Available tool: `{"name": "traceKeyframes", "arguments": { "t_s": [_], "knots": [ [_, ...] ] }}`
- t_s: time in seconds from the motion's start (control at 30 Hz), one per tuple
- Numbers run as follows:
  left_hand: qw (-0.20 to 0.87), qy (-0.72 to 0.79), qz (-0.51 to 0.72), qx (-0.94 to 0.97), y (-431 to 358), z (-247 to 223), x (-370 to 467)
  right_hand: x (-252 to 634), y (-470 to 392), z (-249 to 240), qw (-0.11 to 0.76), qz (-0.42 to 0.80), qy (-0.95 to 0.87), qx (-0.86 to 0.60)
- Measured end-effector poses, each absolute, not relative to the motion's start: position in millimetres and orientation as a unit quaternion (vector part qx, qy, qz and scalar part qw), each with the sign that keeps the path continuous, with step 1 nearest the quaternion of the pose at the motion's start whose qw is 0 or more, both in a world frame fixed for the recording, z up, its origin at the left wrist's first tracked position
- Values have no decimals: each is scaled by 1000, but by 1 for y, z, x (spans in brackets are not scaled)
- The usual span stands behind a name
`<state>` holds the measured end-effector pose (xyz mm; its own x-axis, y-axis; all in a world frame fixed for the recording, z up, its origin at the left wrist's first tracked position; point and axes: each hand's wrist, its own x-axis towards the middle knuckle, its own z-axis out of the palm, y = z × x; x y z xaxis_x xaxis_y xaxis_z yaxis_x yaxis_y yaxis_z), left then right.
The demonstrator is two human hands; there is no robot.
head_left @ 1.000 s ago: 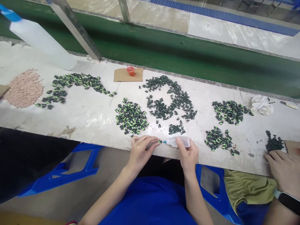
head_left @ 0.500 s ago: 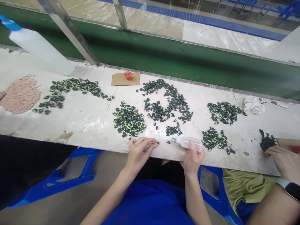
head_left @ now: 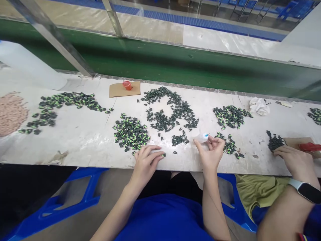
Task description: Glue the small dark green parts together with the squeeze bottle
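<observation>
My left hand [head_left: 146,160] rests at the table's front edge, fingertips pinched on a small dark green piece with a bright green spot [head_left: 163,154]. My right hand [head_left: 212,152] grips a small translucent squeeze bottle [head_left: 199,136], whose blue tip points toward the right and up. Between my hands lies a single dark piece [head_left: 175,152]. Just behind it is a little heap of small dark forked pieces [head_left: 178,140]. A pile of green-spotted dark pieces [head_left: 131,132] sits beyond my left hand.
A larger ring of dark pieces [head_left: 163,120] spreads farther back. On cardboard [head_left: 116,90] stands a red cup [head_left: 127,85]. A big white bottle [head_left: 32,63] and pinkish pieces [head_left: 11,113] are at left. At right, a co-worker's hand [head_left: 296,160] touches dark pieces [head_left: 275,142].
The squeeze bottle has turned in my right hand, its blue tip swinging from leftward to rightward. My left hand still pinches the piece. The whole view has shifted slightly.
</observation>
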<state>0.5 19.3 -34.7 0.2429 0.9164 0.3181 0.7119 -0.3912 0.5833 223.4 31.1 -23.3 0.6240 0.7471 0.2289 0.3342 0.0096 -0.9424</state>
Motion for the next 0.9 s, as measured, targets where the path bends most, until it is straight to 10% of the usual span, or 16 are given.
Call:
{"name": "traceKeyframes", "arguments": {
  "t_s": [0.17,0.57,0.9],
  "knots": [
    [202,523,342,754,20,-34,0,205,2,-18,527,-46,-518,-672],
    [231,539,357,727,14,-35,-5,186,6,-16,220,123,-780,-573],
    [268,531,372,713,12,-27,1,190,0,-10,393,251,-647,-604]
  ]
}}
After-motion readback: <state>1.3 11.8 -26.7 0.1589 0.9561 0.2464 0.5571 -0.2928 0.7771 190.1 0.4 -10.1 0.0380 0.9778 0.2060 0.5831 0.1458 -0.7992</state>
